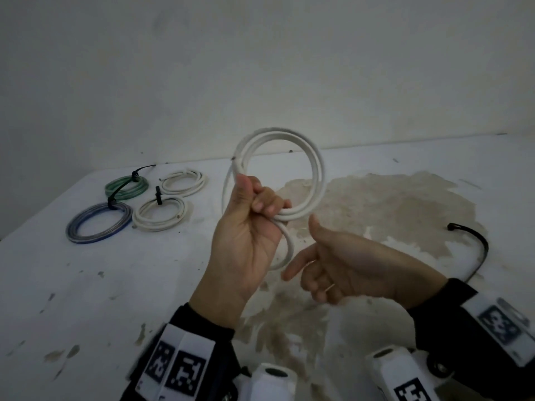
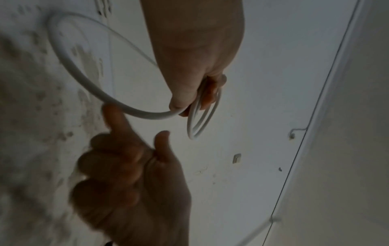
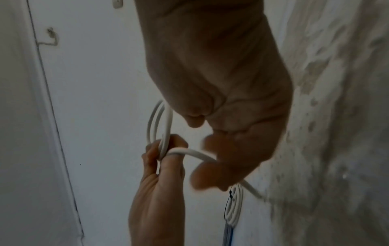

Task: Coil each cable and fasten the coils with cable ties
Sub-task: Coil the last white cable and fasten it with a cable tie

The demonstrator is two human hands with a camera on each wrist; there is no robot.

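Cable (image 1: pixel 314 169) loops stand up in the air above the table (image 1: pixel 115 285), held in the left hand (image 1: pixel 249 227). Its fingers (image 1: pixel 267 202) are curled tight round the loops where they cross. One last loop hangs down loose. The right hand (image 1: pixel 344 270) is just beside it, holding nothing, with one finger out touching that loop and the rest half bent. I think the best way now is to tuck the loose loop up against the others, keep the squeeze firm so nothing springs open, then reach for the black tie (image 1: pixel 474 250) lying on the table to the right. Four tied coils (image 1: pixel 159 215) lie far left.
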